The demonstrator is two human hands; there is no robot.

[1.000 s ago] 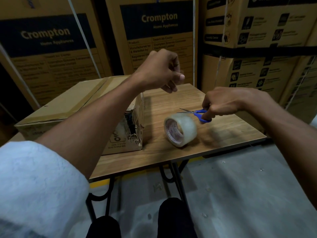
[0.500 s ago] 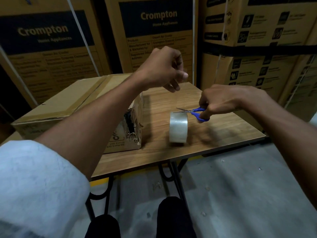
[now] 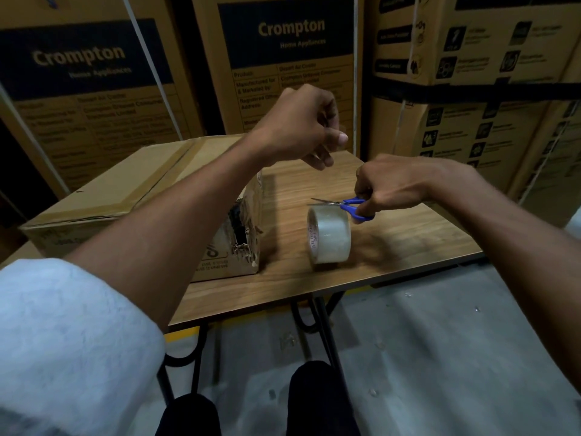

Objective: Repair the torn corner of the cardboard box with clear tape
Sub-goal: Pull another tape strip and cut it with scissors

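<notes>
Now we pinch what seems a cut clear strip in our raised left hand [image 3: 301,127], right hand [image 3: 396,187] gripping blue-handled scissors [image 3: 349,205] above the clear tape roll [image 3: 330,236], and should carry it flat onto the brown cardboard box's torn corner [image 3: 243,234].

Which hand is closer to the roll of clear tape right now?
Right. The right hand holds the blue scissors just above and beside the tape roll. The left hand is raised higher, pinched, well above the roll.

Tape roll [image 3: 330,236] upright beside torn box [image 3: 132,196]
</notes>
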